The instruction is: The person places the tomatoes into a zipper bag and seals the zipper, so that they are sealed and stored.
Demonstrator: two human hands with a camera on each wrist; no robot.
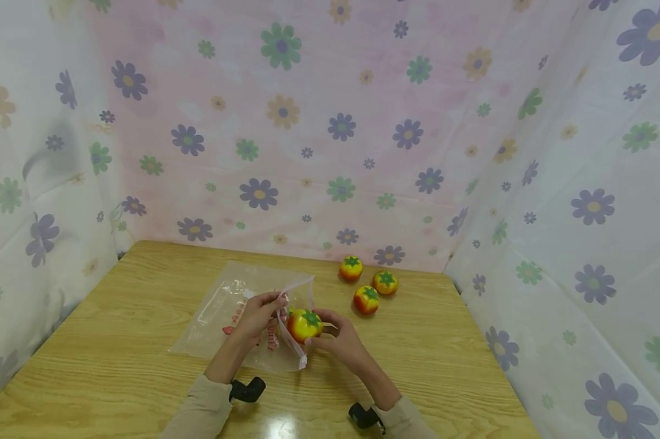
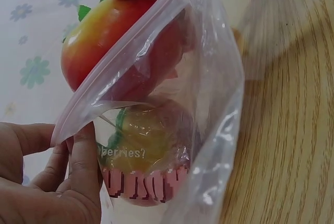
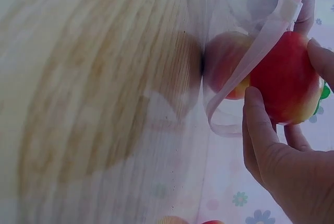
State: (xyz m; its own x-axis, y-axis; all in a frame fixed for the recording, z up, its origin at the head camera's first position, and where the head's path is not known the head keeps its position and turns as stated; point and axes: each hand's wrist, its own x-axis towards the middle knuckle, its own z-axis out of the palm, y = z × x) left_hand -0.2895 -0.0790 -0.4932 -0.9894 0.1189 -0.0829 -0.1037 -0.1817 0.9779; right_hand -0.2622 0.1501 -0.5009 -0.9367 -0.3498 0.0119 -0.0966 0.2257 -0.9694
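A clear zip bag [image 1: 203,326] with pink printing lies on the table, its pink-edged mouth facing right. My left hand [image 1: 258,317] pinches the rim of that mouth between thumb and fingers, lifting it. In my right hand [image 1: 342,342] is a red-and-yellow toy persimmon [image 1: 306,327] with a green leafy top, gripped by the fingertips. It sits partly behind the bag's rim, at the opening, as the right wrist view also shows. Another toy persimmon [image 2: 148,135] is inside the bag, seen through the plastic in the left wrist view.
Three similar toy persimmons stand right of the bag: one at the back [image 1: 351,268], one farther right [image 1: 386,282] and one nearer [image 1: 365,300]. Flowered cloth [image 1: 308,152] surrounds the wooden table [image 1: 434,366] at the back and sides.
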